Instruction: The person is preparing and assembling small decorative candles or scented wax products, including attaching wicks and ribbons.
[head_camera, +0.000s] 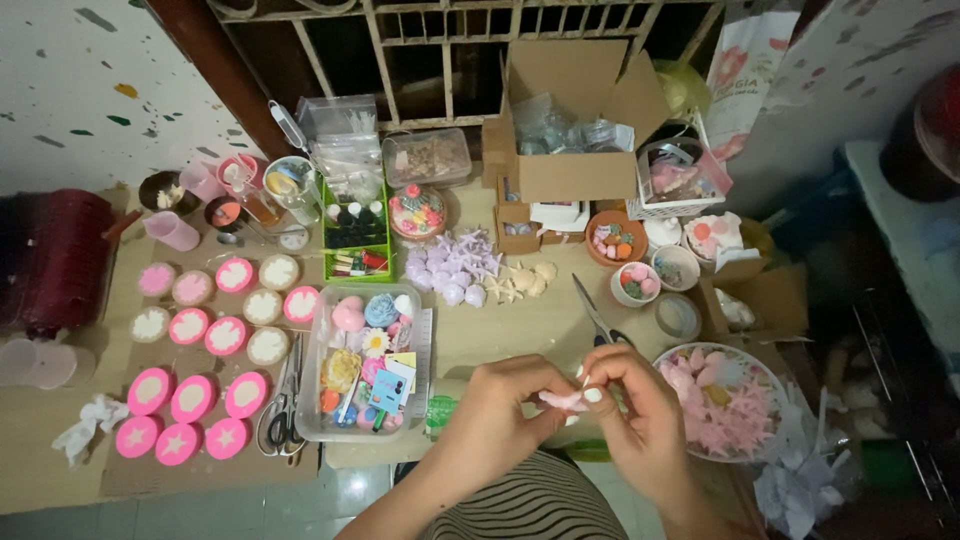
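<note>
Two hands pinch a small pink piece at the lower middle of the frame.

Head view: the left hand (497, 408) and right hand (640, 405) meet over the table edge, both closed with fingertips grasping the pink piece (563, 400) between them. Just right of the hands sits a bowl (775, 375) of pink shapes; black scissors (598, 318) lie above them. Left of the hands stands a clear tray (312, 400) of mixed trinkets, and further left lie rows of pink round moulds (193, 398). A cardboard box (575, 110) stands at the upper middle.
</note>
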